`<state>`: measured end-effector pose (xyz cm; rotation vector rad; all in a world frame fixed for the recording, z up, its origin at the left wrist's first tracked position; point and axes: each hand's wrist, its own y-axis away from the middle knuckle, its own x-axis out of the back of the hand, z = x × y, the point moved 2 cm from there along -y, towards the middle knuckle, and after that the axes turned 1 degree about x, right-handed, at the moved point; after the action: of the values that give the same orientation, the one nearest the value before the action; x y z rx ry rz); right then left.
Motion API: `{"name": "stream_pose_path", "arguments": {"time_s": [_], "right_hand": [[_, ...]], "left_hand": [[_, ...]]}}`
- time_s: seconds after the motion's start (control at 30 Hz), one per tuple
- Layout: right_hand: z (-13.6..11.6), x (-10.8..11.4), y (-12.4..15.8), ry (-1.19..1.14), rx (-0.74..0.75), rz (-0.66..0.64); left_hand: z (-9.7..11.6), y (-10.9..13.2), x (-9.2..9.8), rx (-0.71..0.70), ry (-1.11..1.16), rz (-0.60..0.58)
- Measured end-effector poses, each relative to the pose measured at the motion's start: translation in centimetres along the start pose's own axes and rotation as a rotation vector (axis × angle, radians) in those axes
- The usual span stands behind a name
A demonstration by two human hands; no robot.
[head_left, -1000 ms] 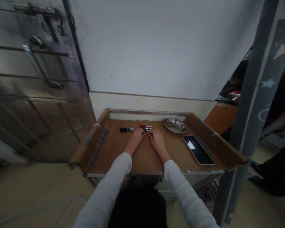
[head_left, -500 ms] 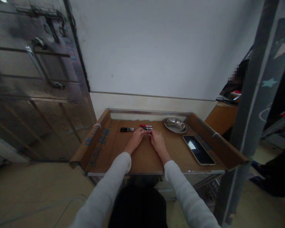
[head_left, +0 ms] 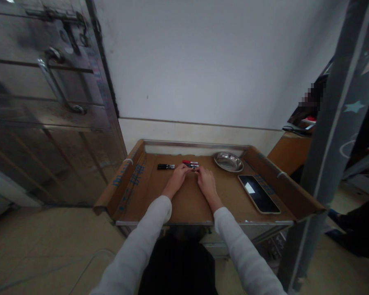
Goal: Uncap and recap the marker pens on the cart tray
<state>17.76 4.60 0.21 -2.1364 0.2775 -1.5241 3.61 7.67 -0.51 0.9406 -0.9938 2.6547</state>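
Note:
Fingers of my left hand point(head_left: 178, 176) and my right hand point(head_left: 206, 181) are closed around opposite ends of a dark marker point(head_left: 192, 169), low over the cardboard. The fingers hide most of it. Just beyond the fingertips lies a red marker point(head_left: 187, 162), with another marker close against it. To the left of my left hand, black markers point(head_left: 165, 166) with silvery ends lie side by side, pointing across the table. All of these rest on a cardboard-lined table point(head_left: 189, 205).
A shallow metal bowl point(head_left: 229, 162) stands at the back right. In front of it lies a phone point(head_left: 260, 194), screen up. Raised cardboard sides point(head_left: 124, 180) edge the table. A metal door point(head_left: 49, 123) is at left, a grey post point(head_left: 329, 143) at right, a person's dark-clothed leg point(head_left: 359, 229) beyond.
The whole view has shifted slightly, placing things a little further right. My hands stay together at the same spot by the markers, with only small finger movement.

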Motion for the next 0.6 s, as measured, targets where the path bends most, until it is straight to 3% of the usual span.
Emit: {"name": "stream_pose_path", "arguments": {"time_s": [0.2, 0.4, 0.6], "right_hand": [[0.17, -0.25, -0.01, -0.034, 0.018, 0.012], [0.18, -0.69, -0.09, -0.069, 0.088, -0.032], [0.26, -0.16, -0.03, -0.127, 0.028, 0.066]], "left_hand": [[0.01, 0.0, 0.2, -0.011, 0.011, 0.024], [0.22, 0.03, 0.11, -0.043, 0.171, 0.039], [0.05, -0.15, 0.13, 0.027, 0.236, 0.082]]}}
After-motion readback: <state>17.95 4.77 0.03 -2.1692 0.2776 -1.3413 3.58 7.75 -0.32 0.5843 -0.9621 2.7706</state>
